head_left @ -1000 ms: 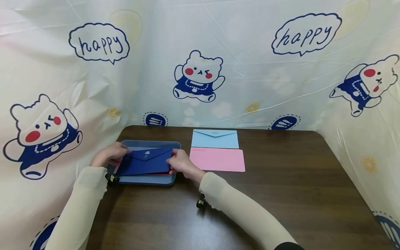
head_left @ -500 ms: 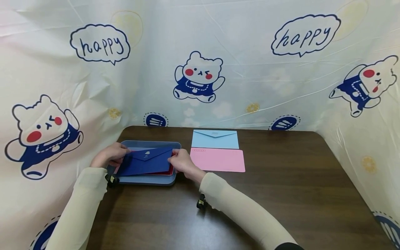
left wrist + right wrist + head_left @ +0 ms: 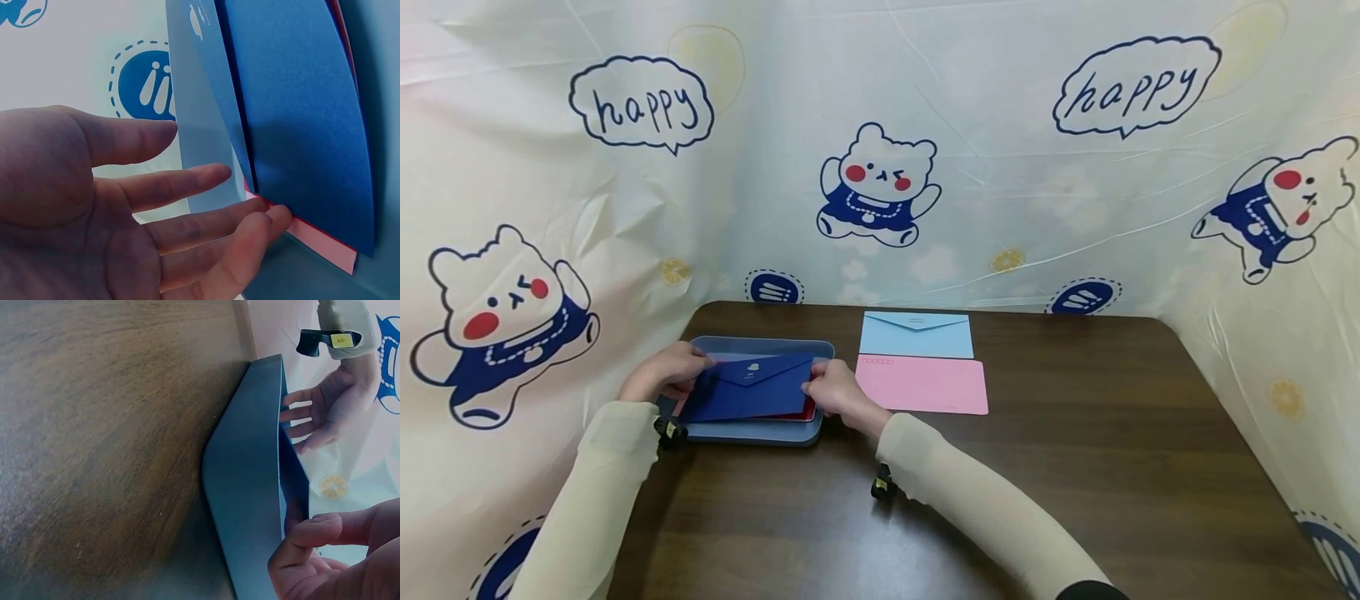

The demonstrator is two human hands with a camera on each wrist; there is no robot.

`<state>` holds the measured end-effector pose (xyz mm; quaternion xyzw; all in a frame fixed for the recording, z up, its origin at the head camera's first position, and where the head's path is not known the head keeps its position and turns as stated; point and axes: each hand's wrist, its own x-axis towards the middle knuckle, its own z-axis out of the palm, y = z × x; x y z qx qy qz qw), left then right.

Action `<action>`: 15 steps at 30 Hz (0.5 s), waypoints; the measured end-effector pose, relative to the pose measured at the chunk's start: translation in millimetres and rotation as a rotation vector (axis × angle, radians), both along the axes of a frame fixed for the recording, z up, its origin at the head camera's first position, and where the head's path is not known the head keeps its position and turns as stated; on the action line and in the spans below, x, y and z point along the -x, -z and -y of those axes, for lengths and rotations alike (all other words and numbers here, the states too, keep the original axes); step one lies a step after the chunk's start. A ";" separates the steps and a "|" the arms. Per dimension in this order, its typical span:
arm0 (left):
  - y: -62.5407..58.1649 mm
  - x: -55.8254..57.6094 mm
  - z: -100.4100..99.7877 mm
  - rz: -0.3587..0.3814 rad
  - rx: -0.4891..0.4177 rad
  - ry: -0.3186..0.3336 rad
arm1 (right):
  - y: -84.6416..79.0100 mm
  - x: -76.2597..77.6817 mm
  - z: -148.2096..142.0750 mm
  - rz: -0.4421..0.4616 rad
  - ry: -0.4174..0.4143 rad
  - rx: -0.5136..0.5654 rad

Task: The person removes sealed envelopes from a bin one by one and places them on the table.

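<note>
At far left, a cartoon bear [image 3: 512, 325] decorates the pale printed cloth [image 3: 1000, 100] behind the table [image 3: 1075, 467]. The person's left hand [image 3: 664, 372] reaches in from a cream sleeve [image 3: 602, 483], fingers loosely extended, thumb held apart, fingertips at the left end of a dark blue envelope [image 3: 745, 396]. That envelope lies flap up in a blue-gray tray [image 3: 745, 432], above a pink paper edge [image 3: 324, 245] at its left and a red envelope [image 3: 809, 412] showing at its lower right. The right hand [image 3: 842, 392] pinches the dark blue envelope's right end between thumb and curled fingers; whether the grip also takes in the red one is hard to tell. Farther right, a pink envelope [image 3: 921, 385] lies just below a light blue envelope [image 3: 917, 337] on the dark wood.
</note>
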<state>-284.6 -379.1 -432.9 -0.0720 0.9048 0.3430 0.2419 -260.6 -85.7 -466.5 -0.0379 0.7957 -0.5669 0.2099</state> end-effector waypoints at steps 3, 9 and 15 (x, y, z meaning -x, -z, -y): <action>0.5 1.9 -0.9 0.005 0.014 0.006 | 0.1 1.8 0.5 -0.007 0.006 -0.023; 1.4 3.5 -0.5 0.013 0.049 0.010 | 1.3 5.5 0.0 -0.021 -0.005 -0.078; 0.8 2.9 -0.9 0.010 0.054 0.001 | 3.3 9.8 -4.0 -0.032 -0.020 -0.103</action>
